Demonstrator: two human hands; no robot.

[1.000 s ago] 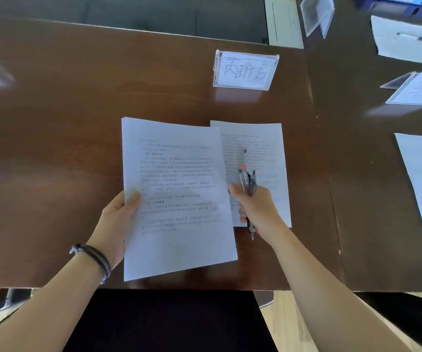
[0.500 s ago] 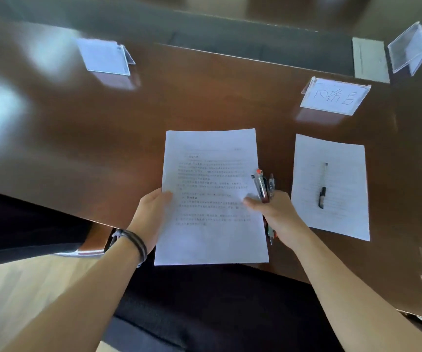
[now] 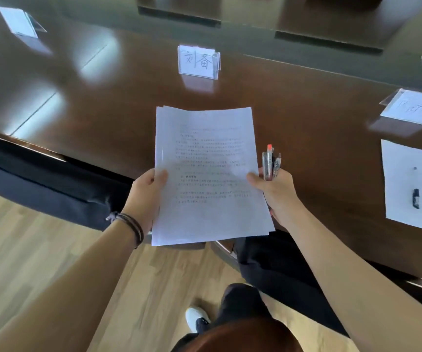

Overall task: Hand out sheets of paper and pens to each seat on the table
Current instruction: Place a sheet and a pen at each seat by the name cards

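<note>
— Where are the papers?
— The white printed paper stack (image 3: 211, 174) is held above the dark glossy wooden bench (image 3: 306, 102) edge; left hand (image 3: 146, 196) grips its left side; right hand (image 3: 278, 191) pinches the right, clutching clear-barrelled pens (image 3: 270, 162).
— Beyond?
— A clear acrylic name card (image 3: 198, 61).

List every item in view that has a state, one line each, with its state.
Paper stack: held off the table by both hands.
Left hand: grips the stack's left edge.
Right hand: pinches the stack's right edge, also holds pens.
Pens: bundled upright in right hand.
Placed sheet: flat on table.
Black pen: lying on that sheet.
Name card: standing.
</note>
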